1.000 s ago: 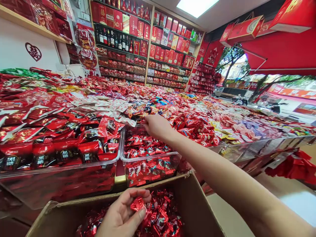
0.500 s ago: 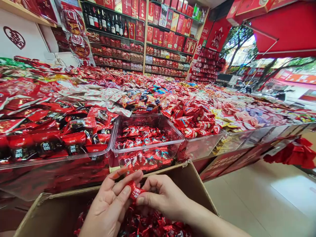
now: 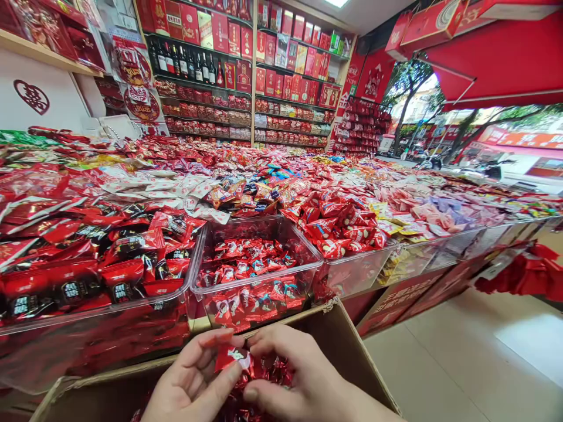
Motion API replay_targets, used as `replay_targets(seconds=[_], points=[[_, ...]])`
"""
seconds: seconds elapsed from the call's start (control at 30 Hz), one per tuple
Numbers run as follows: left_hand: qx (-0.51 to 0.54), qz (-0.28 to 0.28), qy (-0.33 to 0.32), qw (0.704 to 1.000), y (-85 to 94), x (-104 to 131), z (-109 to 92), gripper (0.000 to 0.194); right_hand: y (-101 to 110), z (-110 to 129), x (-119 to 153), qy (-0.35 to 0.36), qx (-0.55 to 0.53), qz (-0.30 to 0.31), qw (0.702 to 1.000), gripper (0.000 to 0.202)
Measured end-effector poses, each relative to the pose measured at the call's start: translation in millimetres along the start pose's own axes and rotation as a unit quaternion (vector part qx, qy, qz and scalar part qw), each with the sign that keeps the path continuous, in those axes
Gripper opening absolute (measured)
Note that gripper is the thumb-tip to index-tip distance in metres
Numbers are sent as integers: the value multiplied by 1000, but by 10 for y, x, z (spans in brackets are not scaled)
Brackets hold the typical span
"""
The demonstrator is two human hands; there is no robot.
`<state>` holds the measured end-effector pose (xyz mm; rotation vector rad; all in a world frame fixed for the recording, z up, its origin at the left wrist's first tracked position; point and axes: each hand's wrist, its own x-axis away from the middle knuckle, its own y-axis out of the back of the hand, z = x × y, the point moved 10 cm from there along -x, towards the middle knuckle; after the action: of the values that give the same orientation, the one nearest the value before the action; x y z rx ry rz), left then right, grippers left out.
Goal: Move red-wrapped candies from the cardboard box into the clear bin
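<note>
Over an open cardboard box [image 3: 352,346], my left hand [image 3: 196,378] is closed around a red wrapped candy [image 3: 235,357], with the thumb on its front. My right hand [image 3: 294,372] is beside it, thumb and fingers curled at the candy's right side; whether it grips the wrapper is hard to see. More red wrapped candies [image 3: 241,407] lie in the box under the hands. Just beyond the box stands a clear plastic bin [image 3: 259,275] partly filled with small red candies [image 3: 246,258].
Black-and-red packets [image 3: 123,275] fill the bin at left. Red packets [image 3: 338,225] are heaped to the right of the clear bin. Shelves [image 3: 253,88] with bottles and boxes stand at the back. Tiled floor [image 3: 440,357] shows at right.
Both hands have moved slightly down in view, and the candy is turned with more of its wrapper showing. The view has tilted up a little, so the bins sit lower.
</note>
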<state>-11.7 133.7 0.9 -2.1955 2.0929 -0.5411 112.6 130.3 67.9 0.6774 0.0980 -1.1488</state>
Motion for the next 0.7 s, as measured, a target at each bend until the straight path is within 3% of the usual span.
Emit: replay_targets(seconds=[0.13,0.23,0.33,0.43,0.6,0.7], points=[[18,24,-38,999,-49,-5,-65,44,-67,-335,26,-158,-172,-4,972,24],[13,48,-51,997,-63,-21,-44,45,-152,-452,64,-216,-294,-20,931,30],[9,65,-28,997,-73,-28,21,43,-188,-435,62,-225,-352,-22,908,31],[14,40,-25,999,-75,2,-4,39,-192,-411,49,-226,-364,-16,904,31],[13,-13,-99,995,-124,124,-220,30,-175,-491,108,-257,-365,-49,894,36],[23,-34,-112,993,-95,176,-271,39,-91,-355,101,-234,-326,-42,915,26]])
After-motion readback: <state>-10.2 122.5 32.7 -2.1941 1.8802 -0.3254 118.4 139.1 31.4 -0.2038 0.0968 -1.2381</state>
